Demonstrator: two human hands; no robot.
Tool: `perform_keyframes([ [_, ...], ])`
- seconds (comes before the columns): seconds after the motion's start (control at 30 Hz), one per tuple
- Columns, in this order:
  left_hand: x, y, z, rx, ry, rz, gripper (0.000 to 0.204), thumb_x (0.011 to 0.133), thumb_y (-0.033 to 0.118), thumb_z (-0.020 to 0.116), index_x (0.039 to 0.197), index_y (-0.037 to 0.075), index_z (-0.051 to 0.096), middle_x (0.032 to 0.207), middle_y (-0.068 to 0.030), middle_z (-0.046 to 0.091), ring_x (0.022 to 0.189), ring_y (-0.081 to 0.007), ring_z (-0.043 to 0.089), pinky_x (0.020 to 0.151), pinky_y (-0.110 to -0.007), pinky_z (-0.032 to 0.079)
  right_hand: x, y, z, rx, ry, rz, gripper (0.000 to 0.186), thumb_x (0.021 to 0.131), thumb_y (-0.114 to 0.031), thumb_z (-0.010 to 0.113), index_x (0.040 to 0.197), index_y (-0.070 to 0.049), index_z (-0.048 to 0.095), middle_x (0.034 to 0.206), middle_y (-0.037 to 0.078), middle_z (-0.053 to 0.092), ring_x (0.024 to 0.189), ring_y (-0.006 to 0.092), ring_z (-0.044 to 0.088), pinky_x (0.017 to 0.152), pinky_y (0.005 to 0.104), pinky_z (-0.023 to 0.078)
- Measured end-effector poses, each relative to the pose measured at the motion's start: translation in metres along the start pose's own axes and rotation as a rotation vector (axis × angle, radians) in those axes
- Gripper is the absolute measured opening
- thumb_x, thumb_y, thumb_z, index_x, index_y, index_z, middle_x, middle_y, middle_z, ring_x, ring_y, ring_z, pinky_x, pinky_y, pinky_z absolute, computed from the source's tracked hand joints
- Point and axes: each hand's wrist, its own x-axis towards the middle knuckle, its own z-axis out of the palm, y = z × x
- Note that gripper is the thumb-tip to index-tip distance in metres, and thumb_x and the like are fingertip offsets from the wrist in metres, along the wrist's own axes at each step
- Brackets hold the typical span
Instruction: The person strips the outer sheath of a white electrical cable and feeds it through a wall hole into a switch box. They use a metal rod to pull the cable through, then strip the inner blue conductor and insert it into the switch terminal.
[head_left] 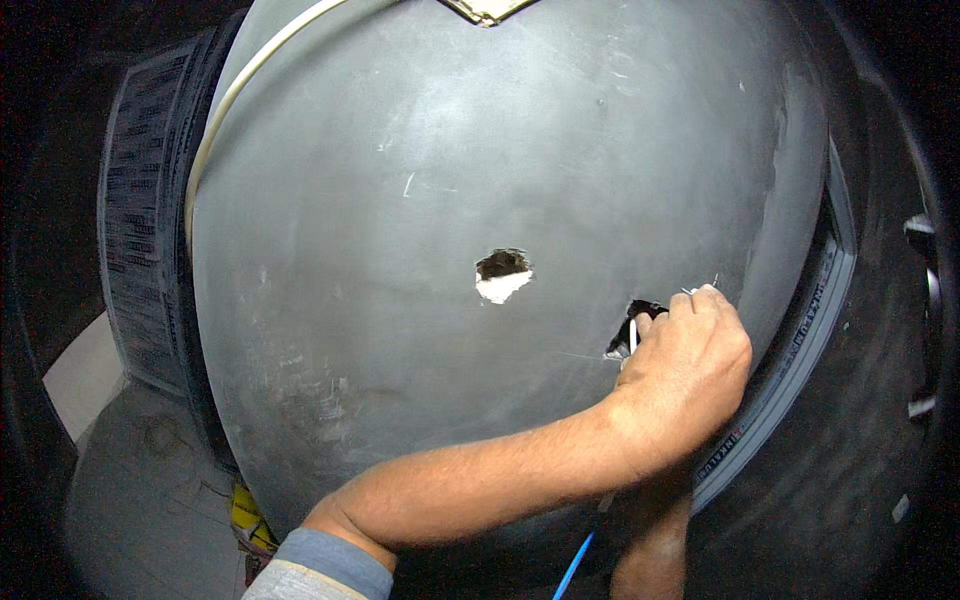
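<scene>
My left hand (685, 360) reaches across the grey panel (400, 220) to a jagged hole (620, 345) at right, its fingers closed at the edge. A thin white piece (633, 335) shows by its fingers, and a slender metallic bit sticks out near the fingertips; what exactly it grips is unclear. My right forearm (650, 560) rises from the bottom behind my left arm, which hides my right hand. A thin blue item (572, 565) lies or hangs beside that forearm. A second rough hole (503, 275) is near the panel's middle.
A cream cable (228, 100) arcs along the upper left. A dark framed band (150, 220) borders the left side, and a curved trim strip (800, 350) the right. A pale angular fitting (485, 12) is at the top edge. Yellow material (250, 520) shows at lower left.
</scene>
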Motion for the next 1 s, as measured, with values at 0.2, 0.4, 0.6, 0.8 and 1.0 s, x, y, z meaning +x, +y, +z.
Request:
perform_keyframes([
  [0.2,0.0,0.0,-0.001,0.043,0.001,0.015,0.031,0.088,0.013,0.059,0.101,-0.015,0.057,0.091,-0.0249,0.062,0.085,-0.0355,0.066,0.074,-0.044,0.055,0.002,-0.005,0.004,-0.006,-0.016,0.016,0.037,0.099,-0.015,0.051,0.133,0.0,0.054,0.094,0.009,0.065,0.079,0.0146,0.063,0.072,0.0268,0.053],
  [0.4,-0.001,0.004,0.009,0.11,0.016,-0.068,0.026,0.083,0.01,0.057,0.098,-0.012,0.06,0.087,-0.0207,0.064,0.08,-0.033,0.066,0.071,-0.045,0.053,0.006,-0.018,0.011,0.0,-0.029,0.047,0.038,0.099,-0.014,0.05,0.134,0.0,0.053,0.094,0.009,0.065,0.078,0.0147,0.063,0.072,0.0266,0.053],
  [0.6,-0.019,-0.013,-0.018,0.03,0.037,0.116,0.036,0.083,0.014,0.061,0.106,-0.014,0.059,0.091,-0.0201,0.061,0.085,-0.0327,0.062,0.076,-0.041,0.051,0.007,-0.038,0.013,0.108,-0.054,0.187,0.038,0.098,-0.014,0.05,0.134,0.0,0.053,0.094,0.009,0.065,0.077,0.0149,0.064,0.071,0.0265,0.053],
  [0.8,-0.079,-0.053,-0.1,0.328,0.182,0.055,0.03,0.079,0.007,0.074,0.107,0.0,0.066,0.088,-0.0153,0.065,0.078,-0.0298,0.064,0.07,-0.039,0.054,-0.01,-0.072,0.007,0.48,-0.192,0.588,0.055,0.096,-0.003,0.046,0.15,-0.001,0.034,0.061,0.0,0.045,0.037,0.0067,0.038,0.032,0.0213,0.032],
  [1.0,-0.098,-0.066,-0.142,0.32,0.273,-0.101,0.025,0.08,-0.002,0.072,0.104,-0.003,0.067,0.081,-0.0144,0.066,0.068,-0.0246,0.064,0.064,-0.033,0.052,-0.03,-0.073,0.028,0.344,-0.121,0.451,0.056,0.098,-0.004,0.044,0.151,0.001,0.03,0.059,-0.002,0.04,0.039,0.0055,0.037,0.034,0.022,0.034],
])
